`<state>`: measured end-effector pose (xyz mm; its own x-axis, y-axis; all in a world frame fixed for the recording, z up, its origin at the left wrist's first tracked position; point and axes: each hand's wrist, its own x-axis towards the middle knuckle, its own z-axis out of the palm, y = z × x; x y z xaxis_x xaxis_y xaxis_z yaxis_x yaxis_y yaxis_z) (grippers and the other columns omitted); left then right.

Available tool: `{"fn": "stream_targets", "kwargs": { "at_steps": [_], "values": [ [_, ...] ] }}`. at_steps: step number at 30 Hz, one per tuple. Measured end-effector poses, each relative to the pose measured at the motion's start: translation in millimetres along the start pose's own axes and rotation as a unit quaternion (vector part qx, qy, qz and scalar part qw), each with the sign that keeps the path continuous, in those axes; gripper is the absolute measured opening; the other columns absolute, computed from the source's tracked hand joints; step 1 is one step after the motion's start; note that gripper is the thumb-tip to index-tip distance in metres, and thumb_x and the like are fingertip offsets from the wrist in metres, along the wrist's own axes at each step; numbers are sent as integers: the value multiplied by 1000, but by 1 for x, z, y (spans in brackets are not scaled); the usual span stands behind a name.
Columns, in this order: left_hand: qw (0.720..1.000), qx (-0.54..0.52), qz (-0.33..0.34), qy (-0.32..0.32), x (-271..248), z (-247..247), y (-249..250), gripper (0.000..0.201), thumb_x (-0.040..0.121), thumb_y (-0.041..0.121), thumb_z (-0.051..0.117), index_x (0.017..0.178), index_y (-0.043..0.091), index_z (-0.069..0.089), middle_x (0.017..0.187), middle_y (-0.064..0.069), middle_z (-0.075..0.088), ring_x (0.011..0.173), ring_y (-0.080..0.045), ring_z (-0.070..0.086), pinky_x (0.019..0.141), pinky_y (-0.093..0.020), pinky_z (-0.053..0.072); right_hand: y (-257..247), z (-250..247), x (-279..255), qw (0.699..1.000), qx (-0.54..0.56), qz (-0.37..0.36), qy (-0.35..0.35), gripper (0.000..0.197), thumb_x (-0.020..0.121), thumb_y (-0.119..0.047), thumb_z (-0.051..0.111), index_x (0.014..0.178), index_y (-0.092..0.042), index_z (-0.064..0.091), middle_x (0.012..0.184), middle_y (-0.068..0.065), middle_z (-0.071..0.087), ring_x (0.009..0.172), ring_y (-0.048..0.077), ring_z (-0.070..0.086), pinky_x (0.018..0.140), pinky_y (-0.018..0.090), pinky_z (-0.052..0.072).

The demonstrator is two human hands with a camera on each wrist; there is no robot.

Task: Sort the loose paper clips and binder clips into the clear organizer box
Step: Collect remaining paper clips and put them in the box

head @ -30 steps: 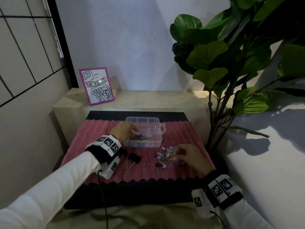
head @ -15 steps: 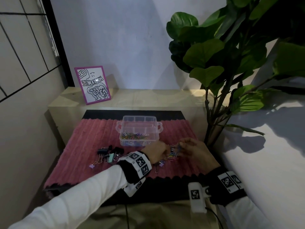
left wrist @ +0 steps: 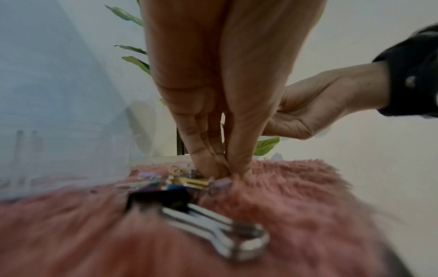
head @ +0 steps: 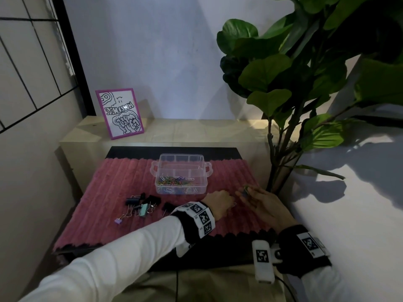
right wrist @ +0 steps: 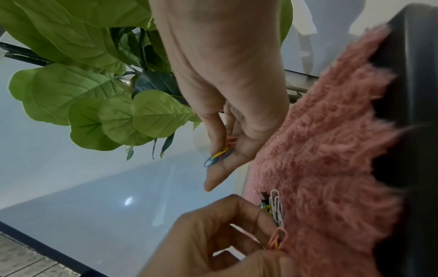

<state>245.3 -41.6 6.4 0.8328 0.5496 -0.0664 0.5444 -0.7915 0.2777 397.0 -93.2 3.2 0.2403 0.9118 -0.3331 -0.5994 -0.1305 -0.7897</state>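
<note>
L hand (left wrist: 213, 105): fingertips pinch paper clips (left wrist: 184, 180) in pile on pink rug (head: 113, 192). R hand (head: 259, 203): holds colored clips (right wrist: 219, 155) just above rug. Clear organizer box (head: 182, 174) behind hands, clips in front compartments; binder clips (head: 141, 204) left of hands.

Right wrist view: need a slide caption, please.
Right hand pinches coloured paper clips above pink rug.

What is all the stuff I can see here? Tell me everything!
Box: one, clear, on the rug's far middle, coloured paper clips inside.
Rug: one, pink, fluffy, under everything.
Binder clips: several, mostly black, one teal, one purple, rug's left.
Loose paper clips: a few, white and coloured, rug's right.
Picture: one, purple frame, back ledge.
Plant: one, green, right.
Left hand: pinching clips on the rug.
Right hand: holding coloured clips.
</note>
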Motion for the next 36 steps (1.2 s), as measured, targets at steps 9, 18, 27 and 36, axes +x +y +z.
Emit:
{"fn": "stream_targets", "kwargs": {
  "at_steps": [9,18,27,36],
  "values": [
    [967,-246,-61,43,-8,-27,-34,14,77,15,70,88,7,64,86,-4,68,76,-14,62,70,-23,49,1,-6,8,993,105,23,-55,62,11,-7,94,68,3,73,76,16,74,74,25,73,58,28,60],
    [843,-523,-91,87,-40,-51,-69,19,81,-5,60,76,13,57,55,8,65,59,1,65,62,-13,55,9,19,6,991,99,84,-40,14,74,9,56,84,15,62,92,30,67,79,35,71,61,35,61],
    [790,-576,-131,163,-93,-54,-114,17,82,-3,58,99,-1,59,76,0,72,70,-9,68,60,-13,54,7,75,20,987,34,87,-131,22,90,11,33,100,12,53,112,27,53,103,36,60,74,34,60],
    [777,-573,-166,202,-115,-56,-136,18,82,-4,57,85,12,65,72,5,75,70,-7,69,64,-14,57,19,150,46,910,-392,-15,-136,27,91,3,40,111,10,56,111,18,61,110,32,54,86,31,49]
  ]
}}
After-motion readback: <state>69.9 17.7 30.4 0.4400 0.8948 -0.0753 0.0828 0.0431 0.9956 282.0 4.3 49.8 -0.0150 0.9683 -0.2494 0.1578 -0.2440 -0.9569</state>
